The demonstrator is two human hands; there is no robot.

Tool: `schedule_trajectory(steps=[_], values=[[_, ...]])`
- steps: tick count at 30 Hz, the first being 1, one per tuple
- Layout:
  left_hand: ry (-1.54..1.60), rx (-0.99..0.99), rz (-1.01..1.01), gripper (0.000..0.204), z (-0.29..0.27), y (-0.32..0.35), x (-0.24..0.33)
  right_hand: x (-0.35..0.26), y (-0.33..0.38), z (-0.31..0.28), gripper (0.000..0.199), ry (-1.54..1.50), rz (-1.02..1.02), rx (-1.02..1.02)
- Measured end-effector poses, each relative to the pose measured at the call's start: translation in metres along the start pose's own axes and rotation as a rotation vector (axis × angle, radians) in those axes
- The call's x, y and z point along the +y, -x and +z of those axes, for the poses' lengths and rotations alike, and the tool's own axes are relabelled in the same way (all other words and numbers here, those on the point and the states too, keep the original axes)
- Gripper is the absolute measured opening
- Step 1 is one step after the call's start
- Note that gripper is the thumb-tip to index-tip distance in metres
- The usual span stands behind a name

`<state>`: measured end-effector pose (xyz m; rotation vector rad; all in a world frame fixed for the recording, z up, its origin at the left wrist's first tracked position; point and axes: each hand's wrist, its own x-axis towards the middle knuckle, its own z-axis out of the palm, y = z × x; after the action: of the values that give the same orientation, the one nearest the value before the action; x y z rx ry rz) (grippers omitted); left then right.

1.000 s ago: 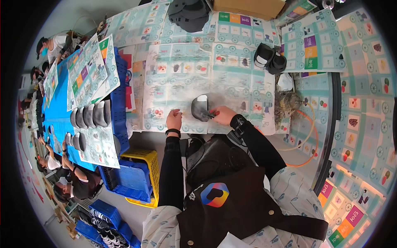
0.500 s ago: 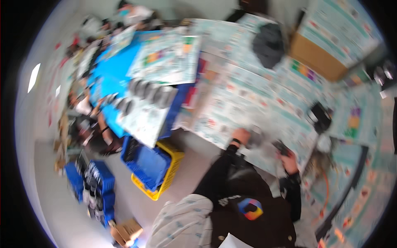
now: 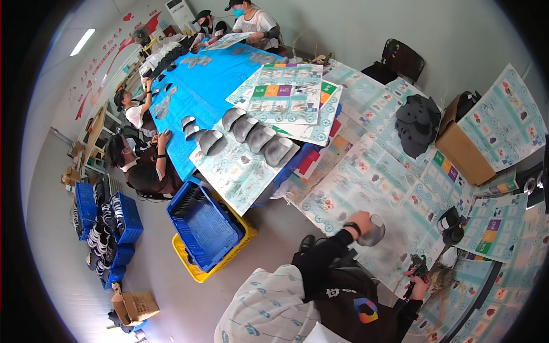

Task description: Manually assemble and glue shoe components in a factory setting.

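Table edge [image 3: 320, 220] sits near your left hand [image 3: 361, 219], clamped on grey cup [image 3: 374, 231]; right hand [image 3: 420, 278] grips black tool [image 3: 416, 266], prob. glue gun; blue crate [image 3: 203, 224] blocks floor left.

left hand [image 3: 360, 220]: grips grey shoe part [image 3: 373, 231] on surface [image 3: 394, 188]
right hand [image 3: 419, 281]: holds black tool [image 3: 416, 266], at 4 o'clock

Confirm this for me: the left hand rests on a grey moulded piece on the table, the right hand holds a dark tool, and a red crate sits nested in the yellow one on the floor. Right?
Not quite. The head view shows the crate nested in the yellow crate is blue, not red. The rest holds: the left hand rests on the grey moulded piece on the table, and the right hand holds a dark tool.
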<state>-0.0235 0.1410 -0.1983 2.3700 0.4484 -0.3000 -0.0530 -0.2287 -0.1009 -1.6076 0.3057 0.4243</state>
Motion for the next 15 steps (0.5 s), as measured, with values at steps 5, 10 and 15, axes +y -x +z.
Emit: schedule_trajectory(steps=[5, 10, 15], values=[[-0.01, 0.191, 0.226, 0.023, -0.24, 0.063, -0.143, -0.003, 0.017, 0.03, 0.037, 0.037, -0.019, 0.065], [-0.453, 0.427, -0.04, 0.018, -0.442, 0.123, -0.332, -0.014, 0.017, 0.093, 0.037, 0.105, -0.01, -0.004], [-0.313, 0.355, -0.166, 0.015, -0.517, 0.103, -0.434, -0.029, 0.028, 0.135, 0.036, 0.132, -0.031, -0.031]])
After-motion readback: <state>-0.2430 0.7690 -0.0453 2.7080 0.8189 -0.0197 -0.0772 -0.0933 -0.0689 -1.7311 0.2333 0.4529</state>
